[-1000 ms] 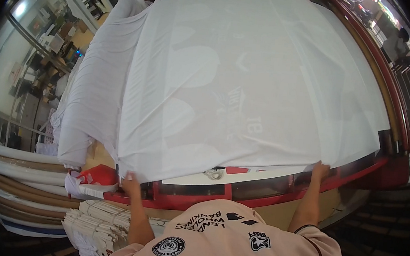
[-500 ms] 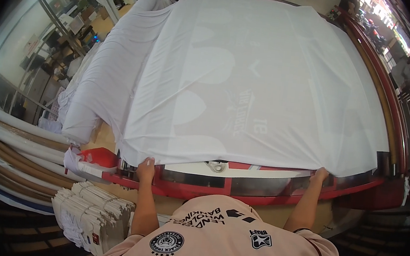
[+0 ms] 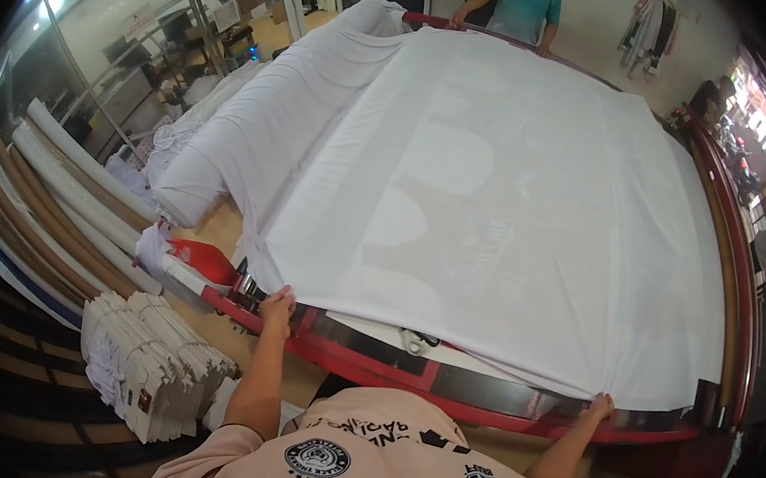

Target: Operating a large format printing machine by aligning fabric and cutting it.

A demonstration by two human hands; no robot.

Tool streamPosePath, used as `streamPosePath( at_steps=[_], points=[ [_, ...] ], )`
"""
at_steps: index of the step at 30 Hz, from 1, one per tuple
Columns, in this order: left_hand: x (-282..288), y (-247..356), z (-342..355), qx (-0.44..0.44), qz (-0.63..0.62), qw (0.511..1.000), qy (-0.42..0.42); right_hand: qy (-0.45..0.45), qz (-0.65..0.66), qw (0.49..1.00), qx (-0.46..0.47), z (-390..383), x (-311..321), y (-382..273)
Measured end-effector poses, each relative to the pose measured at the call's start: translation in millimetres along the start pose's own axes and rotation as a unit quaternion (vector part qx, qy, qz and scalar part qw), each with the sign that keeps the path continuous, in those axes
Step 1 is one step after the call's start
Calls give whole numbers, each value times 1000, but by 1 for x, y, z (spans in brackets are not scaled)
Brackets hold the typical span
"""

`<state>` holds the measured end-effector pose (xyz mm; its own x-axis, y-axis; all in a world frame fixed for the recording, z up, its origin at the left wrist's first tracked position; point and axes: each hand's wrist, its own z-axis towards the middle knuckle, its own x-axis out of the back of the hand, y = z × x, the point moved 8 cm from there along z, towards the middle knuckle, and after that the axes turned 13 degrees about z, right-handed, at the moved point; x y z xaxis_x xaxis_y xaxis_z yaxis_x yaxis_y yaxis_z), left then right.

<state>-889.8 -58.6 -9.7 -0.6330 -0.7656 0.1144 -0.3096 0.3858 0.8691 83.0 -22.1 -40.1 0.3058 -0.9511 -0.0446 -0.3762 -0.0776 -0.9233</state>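
A broad sheet of thin white fabric (image 3: 536, 281) lies spread over a red-framed machine bed (image 3: 389, 371). Pale printed shapes show faintly through the cloth. My left hand (image 3: 277, 310) is closed on the near left part of the fabric's edge. Farther right, my right hand (image 3: 600, 407) pinches the same near edge, and creases run away from its fingers. Between my hands the edge hangs fairly straight over the dark and red front of the bed. A large roll of white fabric (image 3: 274, 127) lies along the left side, joined to the sheet by loose folds.
A person in a teal shirt (image 3: 520, 8) stands at the far edge, hands on the red rail. Long tubes (image 3: 82, 201) lie stacked at left. Tied white bundles (image 3: 154, 364) stand on the floor near my left arm. A rail (image 3: 724, 244) bounds the right side.
My view has turned and tilted up, bringing the person at the far end into fuller sight. Both hands keep hold of the fabric's edge. The printed shapes underneath look fainter.
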Motion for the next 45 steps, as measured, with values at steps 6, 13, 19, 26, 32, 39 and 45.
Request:
streamPosePath(
  at_steps=[6,13,19,26,32,39,45],
  points=[
    [-6,46,-13,-269,528,805,0,124,-18,991,37,-59,22,3],
    [-83,68,-86,-636,507,555,-177,-359,-260,771,458,-384,-130,60],
    [-78,50,-40,-683,490,445,-309,-425,-376,656,498,-585,-166,133],
    [-65,59,-13,-711,477,380,-349,-426,-445,613,495,-601,-168,145],
    [-54,72,0,-700,420,411,-406,-437,-512,631,385,-595,-181,150],
    [-52,74,2,-715,381,422,-408,-395,-647,613,223,-622,-140,152],
    [-48,71,-1,-712,350,424,-437,-450,-296,825,-172,-692,-25,215]
  ],
)
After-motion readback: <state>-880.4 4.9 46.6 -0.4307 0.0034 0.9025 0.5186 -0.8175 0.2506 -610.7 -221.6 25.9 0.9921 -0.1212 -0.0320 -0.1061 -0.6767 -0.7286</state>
